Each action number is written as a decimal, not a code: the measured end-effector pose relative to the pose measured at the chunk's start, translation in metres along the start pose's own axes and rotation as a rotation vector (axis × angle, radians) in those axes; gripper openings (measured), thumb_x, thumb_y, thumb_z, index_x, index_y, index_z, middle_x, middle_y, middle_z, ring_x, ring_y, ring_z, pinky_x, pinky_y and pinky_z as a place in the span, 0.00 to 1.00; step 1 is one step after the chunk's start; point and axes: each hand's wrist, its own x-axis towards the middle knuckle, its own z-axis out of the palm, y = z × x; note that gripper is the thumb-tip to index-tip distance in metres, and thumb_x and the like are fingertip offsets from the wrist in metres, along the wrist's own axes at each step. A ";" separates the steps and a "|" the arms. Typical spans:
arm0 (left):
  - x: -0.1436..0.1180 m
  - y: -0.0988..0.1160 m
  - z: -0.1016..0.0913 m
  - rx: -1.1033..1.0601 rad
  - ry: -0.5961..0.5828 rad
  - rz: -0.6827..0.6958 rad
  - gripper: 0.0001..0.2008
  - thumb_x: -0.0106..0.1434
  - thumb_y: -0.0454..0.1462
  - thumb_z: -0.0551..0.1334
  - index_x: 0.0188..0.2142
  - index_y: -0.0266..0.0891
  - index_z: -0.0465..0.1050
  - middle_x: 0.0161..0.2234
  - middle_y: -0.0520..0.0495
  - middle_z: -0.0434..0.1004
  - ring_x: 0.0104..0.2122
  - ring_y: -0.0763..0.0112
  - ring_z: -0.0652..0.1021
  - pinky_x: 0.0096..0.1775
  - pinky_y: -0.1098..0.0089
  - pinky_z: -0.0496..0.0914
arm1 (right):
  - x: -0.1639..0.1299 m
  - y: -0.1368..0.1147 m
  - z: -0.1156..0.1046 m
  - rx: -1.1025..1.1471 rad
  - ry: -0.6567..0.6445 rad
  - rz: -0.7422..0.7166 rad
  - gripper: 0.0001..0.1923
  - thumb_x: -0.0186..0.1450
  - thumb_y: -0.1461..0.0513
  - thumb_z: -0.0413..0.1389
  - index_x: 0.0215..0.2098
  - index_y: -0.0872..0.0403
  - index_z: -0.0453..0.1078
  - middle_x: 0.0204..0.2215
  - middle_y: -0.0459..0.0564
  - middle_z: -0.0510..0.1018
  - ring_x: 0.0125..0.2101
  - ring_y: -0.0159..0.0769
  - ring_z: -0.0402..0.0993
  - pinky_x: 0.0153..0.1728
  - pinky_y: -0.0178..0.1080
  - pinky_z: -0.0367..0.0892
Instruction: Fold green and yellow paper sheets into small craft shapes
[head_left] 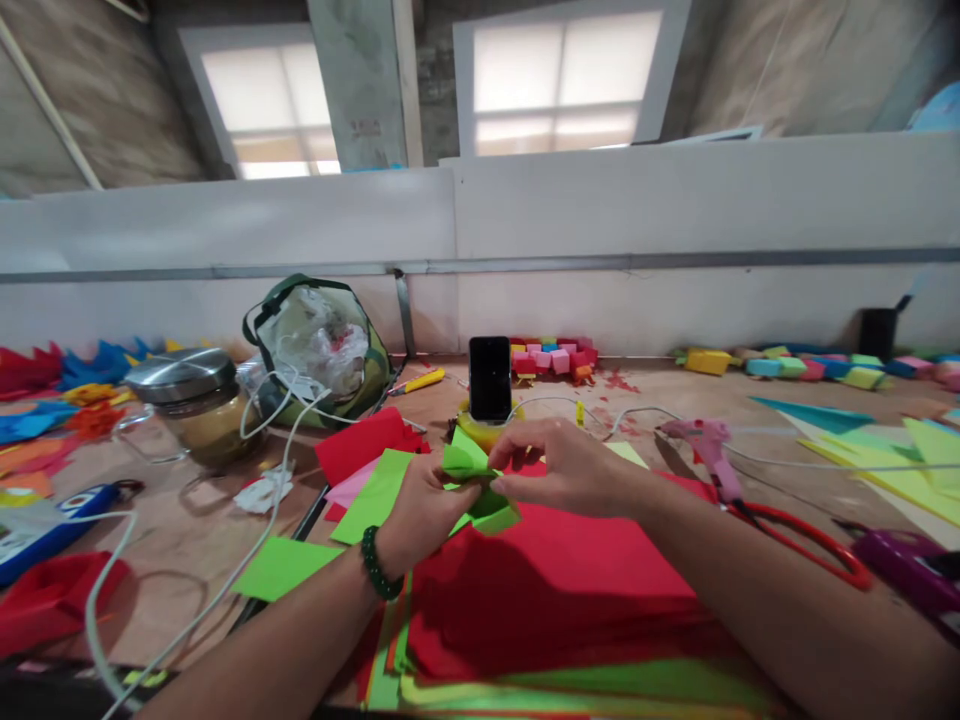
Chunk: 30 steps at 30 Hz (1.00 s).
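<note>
Folded paper (465, 457) looks matt, the lid (180, 374) glossy metal.

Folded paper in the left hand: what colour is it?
The folded paper is bright green, seen in the head view.

Both hands (427, 497) (559, 468) pinch folded green paper (465, 457) above red sheets (570, 585).

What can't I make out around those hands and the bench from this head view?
All in the head view:
- Inner folds of the green paper: covered by fingers of the left hand and right hand.
- Right part of the red paper stack: behind the right forearm.
- Bottom of the camouflage bag's inside: hidden by crumpled plastic.
- Purple object: cut off by the right edge.
</note>
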 end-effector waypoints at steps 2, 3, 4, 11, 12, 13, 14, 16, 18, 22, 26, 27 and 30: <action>0.000 -0.001 0.001 0.013 -0.049 -0.015 0.06 0.52 0.33 0.63 0.21 0.33 0.72 0.19 0.53 0.69 0.21 0.76 0.67 0.26 0.75 0.63 | 0.001 0.002 0.006 -0.029 0.007 0.042 0.04 0.56 0.64 0.58 0.30 0.55 0.75 0.24 0.44 0.76 0.25 0.29 0.69 0.27 0.31 0.61; 0.000 -0.002 0.001 0.030 -0.076 -0.004 0.06 0.51 0.32 0.62 0.20 0.33 0.71 0.18 0.54 0.67 0.21 0.77 0.66 0.25 0.76 0.62 | 0.001 0.003 0.009 -0.034 0.007 0.054 0.03 0.56 0.65 0.58 0.29 0.56 0.74 0.23 0.43 0.75 0.24 0.28 0.68 0.26 0.31 0.60; 0.000 -0.003 0.001 0.047 -0.107 0.008 0.06 0.51 0.31 0.60 0.19 0.33 0.70 0.18 0.54 0.66 0.21 0.78 0.65 0.25 0.76 0.61 | 0.001 0.004 0.012 -0.033 0.001 0.058 0.03 0.55 0.66 0.58 0.27 0.56 0.74 0.21 0.43 0.75 0.23 0.28 0.67 0.24 0.31 0.59; -0.001 -0.007 -0.003 0.097 -0.174 -0.036 0.09 0.50 0.31 0.60 0.16 0.34 0.64 0.17 0.56 0.58 0.21 0.80 0.60 0.23 0.77 0.56 | 0.001 -0.001 0.023 -0.033 0.133 -0.031 0.05 0.53 0.69 0.57 0.23 0.57 0.74 0.20 0.44 0.74 0.23 0.28 0.66 0.25 0.31 0.58; -0.001 -0.006 -0.003 0.099 -0.178 -0.036 0.09 0.50 0.31 0.61 0.16 0.34 0.65 0.17 0.55 0.59 0.21 0.79 0.60 0.23 0.77 0.57 | 0.001 -0.003 0.023 0.016 0.147 -0.035 0.05 0.54 0.68 0.57 0.23 0.57 0.74 0.20 0.45 0.74 0.23 0.28 0.67 0.25 0.31 0.59; -0.001 -0.005 -0.004 0.102 -0.186 -0.038 0.08 0.51 0.33 0.62 0.18 0.33 0.68 0.18 0.55 0.61 0.21 0.79 0.61 0.24 0.76 0.58 | 0.002 -0.004 0.022 0.076 0.153 -0.027 0.04 0.55 0.67 0.58 0.23 0.57 0.74 0.21 0.45 0.74 0.24 0.29 0.68 0.26 0.32 0.60; -0.001 -0.003 -0.004 0.103 -0.196 -0.046 0.08 0.52 0.34 0.62 0.19 0.33 0.70 0.19 0.54 0.63 0.22 0.78 0.63 0.25 0.76 0.60 | 0.002 -0.005 0.020 0.145 0.167 -0.006 0.05 0.57 0.65 0.58 0.24 0.57 0.74 0.21 0.46 0.74 0.24 0.29 0.68 0.26 0.32 0.61; 0.000 0.000 -0.005 0.086 -0.235 -0.088 0.07 0.53 0.35 0.63 0.22 0.33 0.74 0.20 0.52 0.68 0.22 0.76 0.67 0.26 0.75 0.62 | 0.005 -0.005 0.014 0.293 0.231 0.054 0.09 0.58 0.59 0.58 0.25 0.57 0.73 0.21 0.46 0.74 0.24 0.30 0.67 0.25 0.33 0.61; 0.002 0.003 -0.005 0.030 -0.253 -0.159 0.06 0.51 0.36 0.65 0.23 0.33 0.75 0.21 0.51 0.71 0.23 0.74 0.69 0.27 0.74 0.65 | 0.007 -0.003 0.007 0.408 0.306 0.108 0.14 0.59 0.54 0.57 0.25 0.57 0.72 0.21 0.46 0.73 0.23 0.29 0.66 0.24 0.33 0.61; 0.005 0.000 -0.003 -0.083 -0.220 -0.261 0.05 0.47 0.35 0.66 0.22 0.33 0.74 0.20 0.52 0.72 0.23 0.74 0.69 0.28 0.73 0.66 | 0.009 0.005 0.002 0.248 0.132 0.163 0.19 0.60 0.49 0.55 0.26 0.57 0.72 0.20 0.45 0.70 0.22 0.28 0.63 0.23 0.32 0.58; 0.005 -0.010 -0.002 -0.064 -0.233 -0.207 0.05 0.48 0.33 0.63 0.19 0.33 0.71 0.17 0.55 0.66 0.20 0.79 0.64 0.25 0.76 0.61 | 0.009 0.012 0.013 0.027 -0.092 0.146 0.07 0.56 0.61 0.59 0.23 0.57 0.72 0.17 0.40 0.67 0.20 0.26 0.59 0.22 0.31 0.53; 0.005 -0.012 -0.002 -0.050 -0.234 -0.196 0.04 0.48 0.32 0.62 0.20 0.33 0.71 0.17 0.56 0.65 0.20 0.79 0.64 0.24 0.76 0.59 | 0.009 0.013 0.016 0.010 -0.103 0.136 0.06 0.55 0.63 0.57 0.22 0.57 0.71 0.16 0.40 0.65 0.19 0.25 0.58 0.21 0.30 0.52; 0.005 -0.014 -0.004 -0.010 -0.226 -0.210 0.04 0.49 0.33 0.61 0.21 0.32 0.72 0.18 0.55 0.66 0.21 0.78 0.64 0.25 0.76 0.60 | 0.009 0.014 0.020 -0.013 -0.084 0.122 0.07 0.56 0.64 0.55 0.22 0.58 0.71 0.15 0.39 0.64 0.19 0.24 0.57 0.21 0.30 0.51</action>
